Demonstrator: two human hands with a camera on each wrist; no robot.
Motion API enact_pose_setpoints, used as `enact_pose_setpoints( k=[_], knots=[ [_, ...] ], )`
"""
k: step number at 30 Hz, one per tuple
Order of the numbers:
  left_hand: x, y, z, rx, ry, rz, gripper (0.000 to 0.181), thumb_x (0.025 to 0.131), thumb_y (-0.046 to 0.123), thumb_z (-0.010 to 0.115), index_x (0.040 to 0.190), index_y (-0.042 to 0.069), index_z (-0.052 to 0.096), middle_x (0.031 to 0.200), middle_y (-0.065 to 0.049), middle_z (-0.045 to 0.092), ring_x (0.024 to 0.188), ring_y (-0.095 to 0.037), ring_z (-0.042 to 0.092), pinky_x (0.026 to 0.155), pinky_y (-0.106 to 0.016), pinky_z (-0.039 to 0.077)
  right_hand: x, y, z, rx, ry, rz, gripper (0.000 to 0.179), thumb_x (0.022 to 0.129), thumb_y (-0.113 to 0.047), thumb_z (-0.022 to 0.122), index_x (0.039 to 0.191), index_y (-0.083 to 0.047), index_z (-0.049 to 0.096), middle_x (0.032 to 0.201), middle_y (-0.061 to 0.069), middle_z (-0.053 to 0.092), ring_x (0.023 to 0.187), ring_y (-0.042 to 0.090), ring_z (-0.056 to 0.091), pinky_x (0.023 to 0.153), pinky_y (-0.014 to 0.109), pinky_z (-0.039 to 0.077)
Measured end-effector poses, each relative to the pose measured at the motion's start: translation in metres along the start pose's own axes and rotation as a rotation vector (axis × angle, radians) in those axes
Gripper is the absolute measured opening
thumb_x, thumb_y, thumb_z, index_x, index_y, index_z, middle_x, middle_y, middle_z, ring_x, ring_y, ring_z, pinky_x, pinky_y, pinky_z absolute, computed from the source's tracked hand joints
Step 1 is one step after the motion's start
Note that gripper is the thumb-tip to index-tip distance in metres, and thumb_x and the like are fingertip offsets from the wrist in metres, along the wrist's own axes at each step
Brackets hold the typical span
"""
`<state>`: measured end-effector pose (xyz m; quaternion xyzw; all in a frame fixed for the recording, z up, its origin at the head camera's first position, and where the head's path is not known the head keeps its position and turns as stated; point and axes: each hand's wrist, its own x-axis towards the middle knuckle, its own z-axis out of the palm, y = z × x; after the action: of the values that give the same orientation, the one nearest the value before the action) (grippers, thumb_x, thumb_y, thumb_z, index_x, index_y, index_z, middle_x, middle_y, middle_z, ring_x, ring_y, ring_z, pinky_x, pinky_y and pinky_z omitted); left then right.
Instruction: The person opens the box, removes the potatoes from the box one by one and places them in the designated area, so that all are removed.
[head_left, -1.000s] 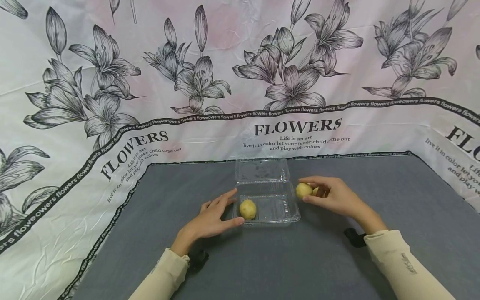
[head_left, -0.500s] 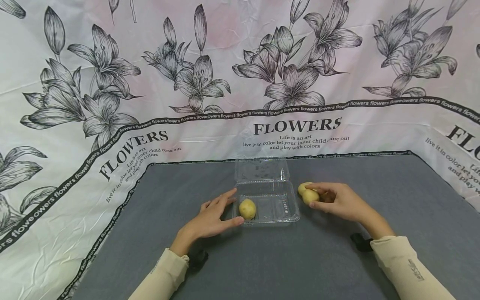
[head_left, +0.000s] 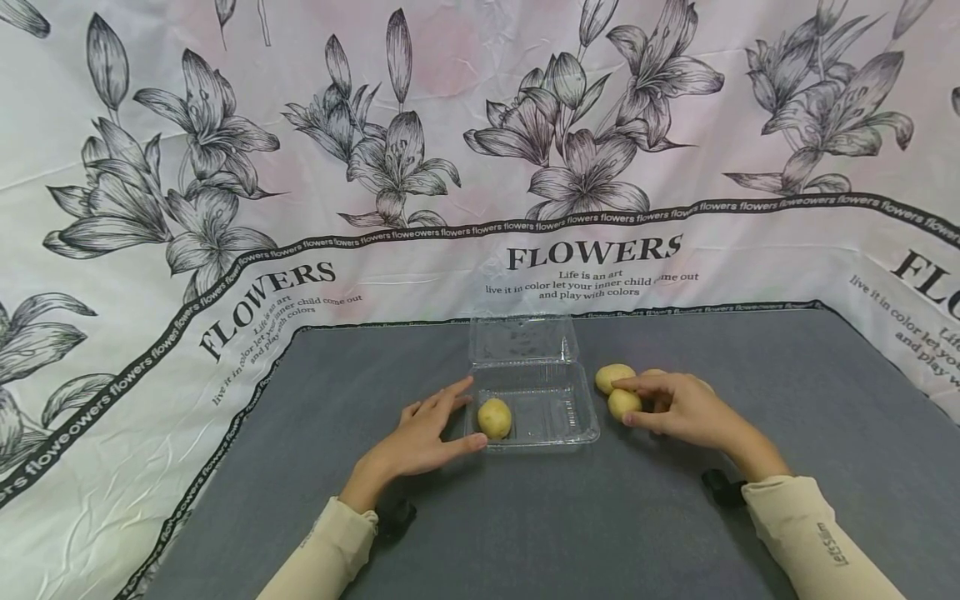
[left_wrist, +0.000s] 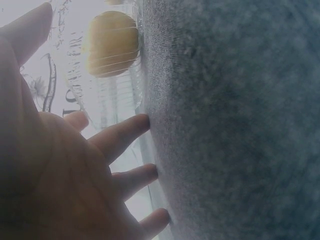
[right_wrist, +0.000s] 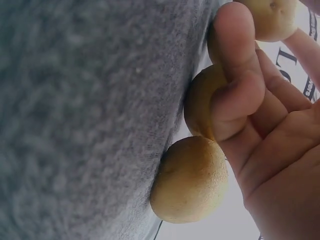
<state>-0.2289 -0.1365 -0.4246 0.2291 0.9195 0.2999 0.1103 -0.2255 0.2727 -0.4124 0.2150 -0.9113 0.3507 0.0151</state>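
Note:
A clear plastic clamshell box point(head_left: 540, 408) stands with its lid raised, and one potato point(head_left: 494, 418) lies at its near left. My left hand point(head_left: 420, 437) spreads its fingers along the box's left side, the thumb at the front left corner; the left wrist view shows these fingers point(left_wrist: 120, 140) extended beside the clear wall. Right of the box, my right hand point(head_left: 686, 408) pinches a potato point(head_left: 624, 405) between thumb and fingers. Another potato point(head_left: 615, 379) lies just behind it. In the right wrist view more potatoes point(right_wrist: 190, 180) rest on the cloth beneath the palm, partly covered by curled fingers.
Grey cloth point(head_left: 540, 525) covers the table. A white floral curtain point(head_left: 435, 275) hangs along the back and left edges, close behind the box lid point(head_left: 525, 340). Black wrist cameras point(head_left: 723, 487) sit under both wrists.
My right hand has shifted right and nearer, leaving one potato beside the box. The potato it now pinches has come forward from beside that one. The left hand stays in place.

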Motion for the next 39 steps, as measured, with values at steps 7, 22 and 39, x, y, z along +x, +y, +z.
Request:
enact_pose_setpoints(
  k=[7,22,39],
  knots=[
    [-0.0003,0.0002,-0.0006,-0.001,-0.001,0.003,0.094,0.094,0.063,0.061,0.165,0.032,0.008,0.162,-0.001,0.041,0.157,-0.028,0.023,0.119,-0.063,0.011,0.0,0.0019,0.0002,-0.013,-0.013,-0.015,0.044,0.087,-0.028,0.083,0.126,-0.011,0.072,0.096,-0.002,0.066,0.059,0.0,0.06,0.056,0.023,0.048],
    [-0.0002,-0.0006,0.0001,0.0,0.006,0.009,0.094,0.094,0.063,0.062,0.165,0.032,0.009,0.162,0.0,0.041,0.157,-0.027,0.023,0.119,-0.063,0.011,0.0009,0.0013,0.0015,-0.132,-0.016,-0.05,0.035,0.084,-0.029,0.084,0.116,-0.017,0.077,0.083,-0.004,0.061,0.055,-0.004,0.057,0.058,0.022,0.042],
    [0.0002,-0.0017,0.0001,-0.001,0.003,0.006,0.094,0.094,0.063,0.061,0.165,0.033,0.009,0.162,0.0,0.042,0.157,-0.028,0.023,0.119,-0.064,0.012,0.0015,-0.0004,0.0032,-0.08,-0.037,-0.101,0.028,0.086,-0.022,0.084,0.111,-0.012,0.076,0.091,-0.003,0.062,0.058,-0.002,0.055,0.054,0.021,0.046]
  ],
)
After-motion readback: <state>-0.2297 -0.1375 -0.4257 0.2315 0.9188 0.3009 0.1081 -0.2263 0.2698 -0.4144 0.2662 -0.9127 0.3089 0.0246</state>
